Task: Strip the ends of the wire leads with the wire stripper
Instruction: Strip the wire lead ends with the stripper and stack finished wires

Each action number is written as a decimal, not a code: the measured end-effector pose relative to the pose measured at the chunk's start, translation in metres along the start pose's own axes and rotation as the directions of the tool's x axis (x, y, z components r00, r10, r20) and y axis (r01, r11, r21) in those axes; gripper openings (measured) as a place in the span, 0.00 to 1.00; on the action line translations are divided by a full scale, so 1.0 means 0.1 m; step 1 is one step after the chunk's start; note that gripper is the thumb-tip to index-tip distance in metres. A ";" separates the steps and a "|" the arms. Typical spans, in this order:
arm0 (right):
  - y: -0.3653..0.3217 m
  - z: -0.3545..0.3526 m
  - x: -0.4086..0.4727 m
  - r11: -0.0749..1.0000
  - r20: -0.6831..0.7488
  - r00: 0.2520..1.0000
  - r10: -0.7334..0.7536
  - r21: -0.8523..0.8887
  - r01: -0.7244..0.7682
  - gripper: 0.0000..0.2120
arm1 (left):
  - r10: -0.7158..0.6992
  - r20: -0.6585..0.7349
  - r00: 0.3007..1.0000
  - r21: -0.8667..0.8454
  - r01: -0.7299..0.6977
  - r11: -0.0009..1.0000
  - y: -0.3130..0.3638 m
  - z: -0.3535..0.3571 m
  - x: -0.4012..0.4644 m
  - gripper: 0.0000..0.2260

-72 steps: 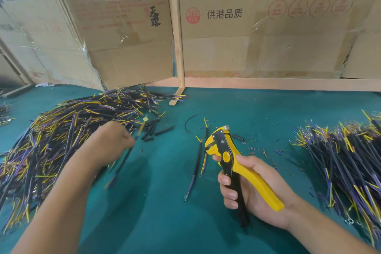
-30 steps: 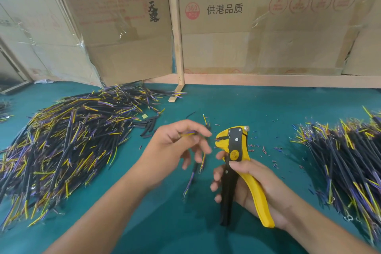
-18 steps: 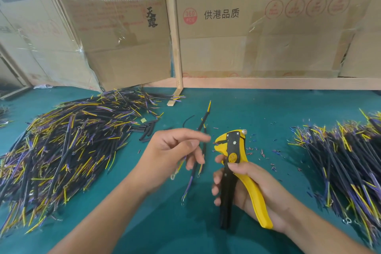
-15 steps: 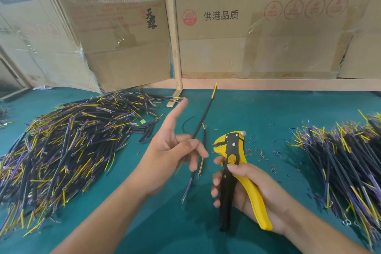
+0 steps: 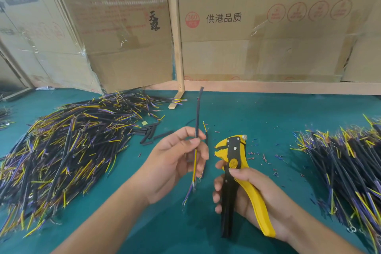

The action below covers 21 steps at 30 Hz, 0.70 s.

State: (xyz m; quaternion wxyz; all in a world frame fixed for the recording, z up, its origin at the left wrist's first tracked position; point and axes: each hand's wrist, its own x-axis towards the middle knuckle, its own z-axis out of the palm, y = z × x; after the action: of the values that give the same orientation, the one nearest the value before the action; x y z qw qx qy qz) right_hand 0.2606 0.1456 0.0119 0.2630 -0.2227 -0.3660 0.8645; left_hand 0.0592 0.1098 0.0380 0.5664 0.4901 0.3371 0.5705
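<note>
Black-sheathed wire lead [image 5: 197, 121] upright, yellow/black wire stripper [image 5: 234, 159] just beside, nose up.

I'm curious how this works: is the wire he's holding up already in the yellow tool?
Apart. The head view shows teal table between the wire lead and the wire stripper.

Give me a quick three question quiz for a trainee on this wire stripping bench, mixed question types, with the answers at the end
1. True or false: the wire stripper lies on the table with no hand on it.
2. Multiple choice: the wire lead pinched in the left hand stands A) flat on the table, B) roughly upright, C) inside the stripper's head.
3. Fill in: the larger pile of leads lies on the person's ____ side.

Key:
1. False; the right hand grips its handles.
2. B; the lead sits beside the stripper's head, not in it.
3. Left; a second pile lies to the right.
</note>
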 end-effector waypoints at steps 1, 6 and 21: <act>0.00 0.00 0.00 1.000 0.000 1.000 0.001 -0.001 -0.001 0.17 | 0.008 0.012 1.000 0.002 -0.008 1.000 0.00 0.00 0.00 0.05; 0.00 0.00 0.01 1.000 0.000 1.000 0.006 0.004 -0.006 0.16 | 0.072 -0.111 0.991 0.120 -0.059 0.991 -0.01 0.00 0.01 0.07; 0.08 -0.06 0.09 0.974 -0.226 0.949 -0.219 0.007 0.227 0.14 | 0.053 0.134 0.990 0.934 -0.144 0.326 -0.04 0.01 -0.06 0.04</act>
State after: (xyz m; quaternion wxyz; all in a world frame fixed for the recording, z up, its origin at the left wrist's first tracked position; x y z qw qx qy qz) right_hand 0.2552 0.1495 0.0003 0.4020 -0.2714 -0.3428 0.8045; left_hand 0.0606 0.1042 0.0336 0.1565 0.7684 0.5515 0.2845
